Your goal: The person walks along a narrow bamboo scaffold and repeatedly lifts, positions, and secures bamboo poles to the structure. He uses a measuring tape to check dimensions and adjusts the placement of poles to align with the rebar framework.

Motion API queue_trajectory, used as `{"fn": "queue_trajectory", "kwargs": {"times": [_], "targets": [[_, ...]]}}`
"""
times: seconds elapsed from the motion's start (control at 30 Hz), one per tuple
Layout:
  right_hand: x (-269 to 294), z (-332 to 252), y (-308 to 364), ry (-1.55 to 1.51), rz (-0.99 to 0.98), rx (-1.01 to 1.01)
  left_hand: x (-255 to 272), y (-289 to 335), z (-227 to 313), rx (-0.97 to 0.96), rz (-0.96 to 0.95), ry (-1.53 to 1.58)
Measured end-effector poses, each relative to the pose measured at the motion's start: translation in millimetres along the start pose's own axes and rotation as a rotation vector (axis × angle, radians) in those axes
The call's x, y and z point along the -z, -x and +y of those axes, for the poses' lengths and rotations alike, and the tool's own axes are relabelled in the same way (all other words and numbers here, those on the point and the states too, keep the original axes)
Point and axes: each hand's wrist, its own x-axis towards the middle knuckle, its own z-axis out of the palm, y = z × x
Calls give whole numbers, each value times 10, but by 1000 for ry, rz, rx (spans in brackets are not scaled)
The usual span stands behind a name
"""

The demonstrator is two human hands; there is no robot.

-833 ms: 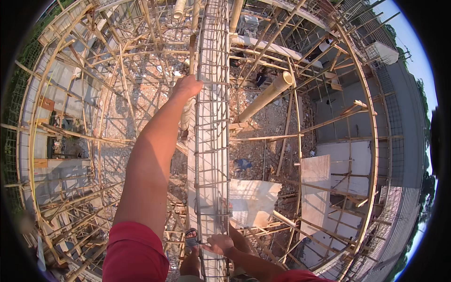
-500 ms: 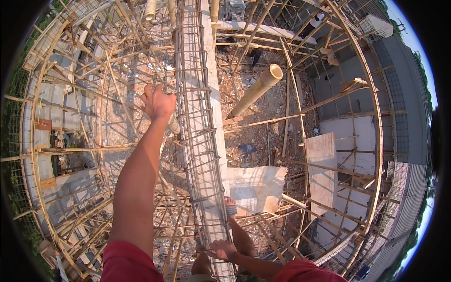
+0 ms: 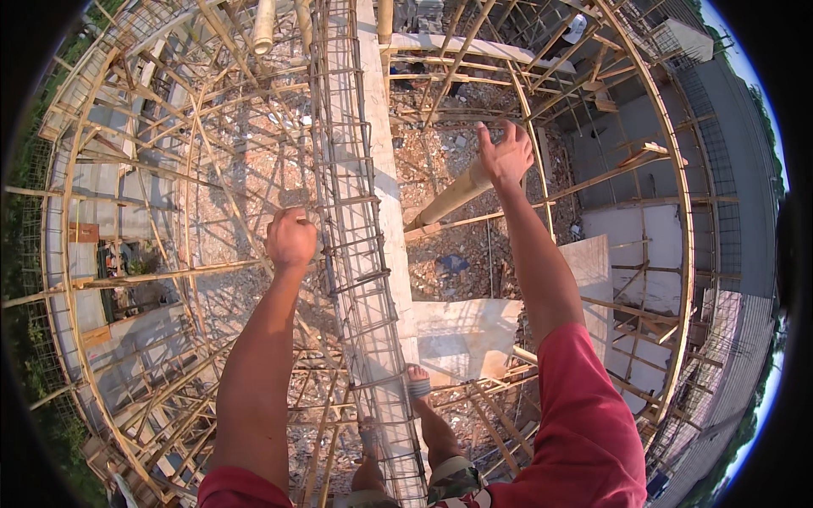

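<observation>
A long rebar cage [image 3: 351, 212] runs away from me inside a trough edged with a pale wooden board [image 3: 385, 169]. Left of it, my left hand [image 3: 292, 239] is curled closed over the top of a bamboo post, which it mostly hides. My right hand [image 3: 506, 159] is at the top end of a thick bamboo pole [image 3: 453, 199] on the right, thumb and fingers apart. Whether the palm touches the pole I cannot tell. My sandalled right foot [image 3: 418, 379] is on the board's lower part; the left foot is partly behind the bars.
Rubble-strewn ground [image 3: 254, 161] lies far below on both sides. Bamboo scaffolding [image 3: 677, 203] curves around. A plywood sheet [image 3: 461, 339] lies right of the cage, with another panel [image 3: 593, 262] beyond. A bamboo pole end [image 3: 263, 42] juts in at the far left.
My right hand has left the rebar near my legs and reached forward to the thick bamboo pole. My left hand has come down and curled over the left post. My view has shifted slightly.
</observation>
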Motion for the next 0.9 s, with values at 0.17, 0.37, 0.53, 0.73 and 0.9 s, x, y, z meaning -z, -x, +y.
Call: {"fn": "queue_trajectory", "kwargs": {"times": [0.17, 0.37, 0.53, 0.73, 0.9], "targets": [[-263, -172, -183, 92, -523, -306, 94, 37, -153, -36, 22, 17], [-176, -178, -69, 44, -490, -272, 3, 57, -235, -113, 120, -6], [-176, -138, -143, 38, -535, -287, 10, 103, -148, -95, 106, 7], [-135, -205, -127, 44, -579, -311, 4, 128, -199, -88, 106, 23], [-180, -178, -155, 21, -576, -323, 9, 122, -185, -84, 92, 7]]}}
